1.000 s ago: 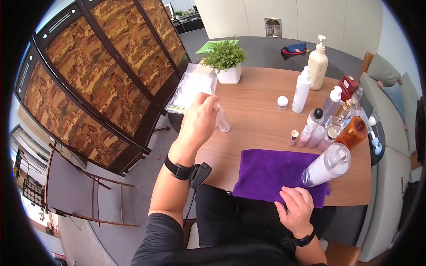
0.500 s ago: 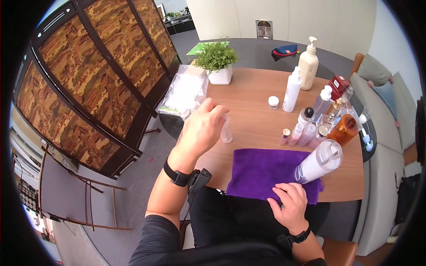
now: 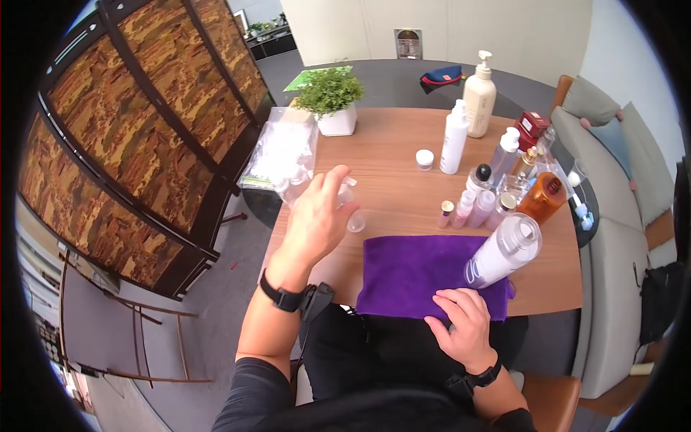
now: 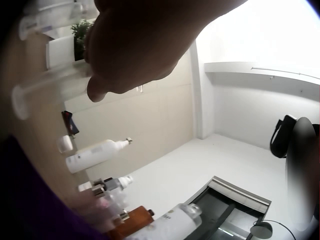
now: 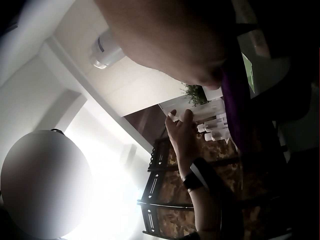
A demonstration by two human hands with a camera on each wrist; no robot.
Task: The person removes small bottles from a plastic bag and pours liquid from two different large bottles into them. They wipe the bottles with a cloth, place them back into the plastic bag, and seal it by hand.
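Observation:
My left hand (image 3: 318,219) is at the upper part of a small clear spray bottle (image 3: 355,222), its thumb and index finger spread apart with the bottle's neck showing between them. In the left wrist view the clear bottle (image 4: 45,86) is blurred, its top end hidden by the fingers. More small clear bottles (image 3: 291,181) stand just left of that hand. My right hand (image 3: 466,322) rests at the front edge of a purple towel (image 3: 414,270), fingers relaxed and holding nothing. Close beyond its fingertips a large clear-and-white bottle (image 3: 497,258) stands on the towel.
Right of centre stand several pink vials (image 3: 464,209), an amber bottle (image 3: 541,199), a white spray bottle (image 3: 453,142), a pump bottle (image 3: 480,101) and a small jar (image 3: 425,159). A potted plant (image 3: 337,121) and plastic bag (image 3: 282,144) are at the back left.
The clear spray bottle has moved toward the towel with my left hand. That hand's pinched fingers have spread, and it has drawn nearer to me. My right hand stays by the towel edge.

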